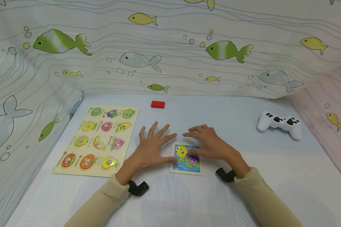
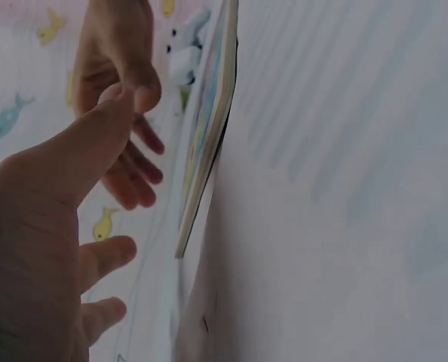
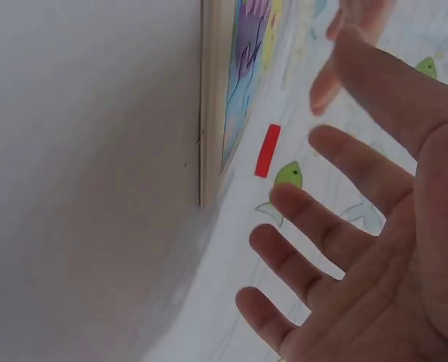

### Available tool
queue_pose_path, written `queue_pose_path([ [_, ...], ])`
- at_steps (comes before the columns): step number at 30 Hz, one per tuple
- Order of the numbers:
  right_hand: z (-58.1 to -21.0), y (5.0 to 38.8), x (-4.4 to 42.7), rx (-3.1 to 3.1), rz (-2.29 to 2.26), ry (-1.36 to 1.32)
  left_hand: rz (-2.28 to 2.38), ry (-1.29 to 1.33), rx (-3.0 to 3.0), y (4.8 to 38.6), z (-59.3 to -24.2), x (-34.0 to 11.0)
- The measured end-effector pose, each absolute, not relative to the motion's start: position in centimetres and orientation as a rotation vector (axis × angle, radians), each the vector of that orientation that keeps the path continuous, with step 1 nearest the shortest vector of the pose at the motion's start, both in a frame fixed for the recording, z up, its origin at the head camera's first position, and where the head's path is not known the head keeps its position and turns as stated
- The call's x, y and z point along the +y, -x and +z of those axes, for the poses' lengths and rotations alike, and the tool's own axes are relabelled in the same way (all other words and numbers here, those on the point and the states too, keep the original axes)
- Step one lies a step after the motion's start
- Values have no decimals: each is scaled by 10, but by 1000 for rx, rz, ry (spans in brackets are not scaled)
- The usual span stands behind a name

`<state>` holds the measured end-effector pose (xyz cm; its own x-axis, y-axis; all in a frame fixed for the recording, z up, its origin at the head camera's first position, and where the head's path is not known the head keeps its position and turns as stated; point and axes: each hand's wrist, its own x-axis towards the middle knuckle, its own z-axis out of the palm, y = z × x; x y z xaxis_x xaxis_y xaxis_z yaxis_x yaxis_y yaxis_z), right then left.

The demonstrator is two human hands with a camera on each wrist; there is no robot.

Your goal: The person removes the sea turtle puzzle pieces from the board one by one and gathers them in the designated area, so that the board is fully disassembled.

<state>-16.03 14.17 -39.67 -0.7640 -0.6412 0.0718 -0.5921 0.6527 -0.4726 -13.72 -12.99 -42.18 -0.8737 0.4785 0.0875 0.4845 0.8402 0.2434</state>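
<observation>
A small square jigsaw puzzle (image 1: 184,165) with a cartoon turtle picture lies flat in its wooden frame near the middle of the table. My left hand (image 1: 153,148) hovers at its left side, fingers spread, the thumb over the puzzle's left edge. On the other side my right hand (image 1: 211,143) hangs above the upper right corner, fingers loosely extended. Both wrist views show the hands apart from the board: the puzzle's edge (image 2: 209,143) stands beside the left hand, and its wooden rim (image 3: 214,113) beside the right. Neither hand holds anything.
A large fruit peg board (image 1: 102,138) lies to the left, close to my left forearm. Behind the hands sits a red block (image 1: 158,104). A white game controller (image 1: 279,124) rests at the right. Fish-patterned cloth (image 1: 176,37) rises behind the table and along its sides.
</observation>
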Motion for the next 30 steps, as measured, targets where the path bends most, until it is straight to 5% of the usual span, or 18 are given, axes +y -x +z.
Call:
queue_pose_path([
  [30, -403, 191, 108, 2440, -698, 1129, -333, 1016, -3027, 138, -441, -134],
])
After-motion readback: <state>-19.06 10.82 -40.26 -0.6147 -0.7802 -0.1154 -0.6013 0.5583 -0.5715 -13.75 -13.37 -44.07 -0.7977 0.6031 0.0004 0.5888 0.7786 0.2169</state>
